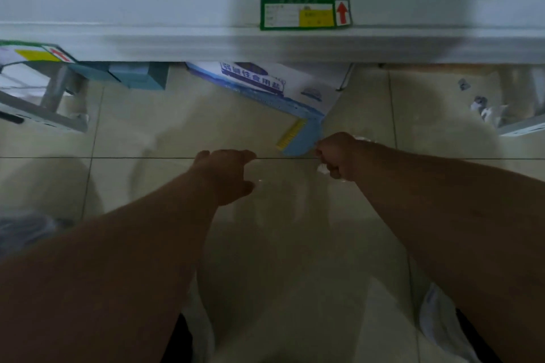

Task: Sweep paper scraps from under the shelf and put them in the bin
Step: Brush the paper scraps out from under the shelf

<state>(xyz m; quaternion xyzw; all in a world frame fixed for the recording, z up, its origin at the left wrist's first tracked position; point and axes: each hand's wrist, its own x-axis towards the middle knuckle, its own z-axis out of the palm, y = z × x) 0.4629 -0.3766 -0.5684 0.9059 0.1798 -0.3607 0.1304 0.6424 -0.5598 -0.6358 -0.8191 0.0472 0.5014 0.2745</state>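
Both hands reach floorward: left hand [225, 175] open, right hand [336, 156] fisted beside blue-white paper [277, 88].

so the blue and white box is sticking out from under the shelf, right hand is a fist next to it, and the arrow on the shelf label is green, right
Not quite: the arrow on the shelf label is red; only the label's border is green. The head view shows it. The box does stick out from under the shelf, and the right hand is a fist beside it.

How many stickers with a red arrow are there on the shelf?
2. One red-arrow label sits on the shelf edge above the right hand; the other label is at the far left, partly cut off. More may be hidden.
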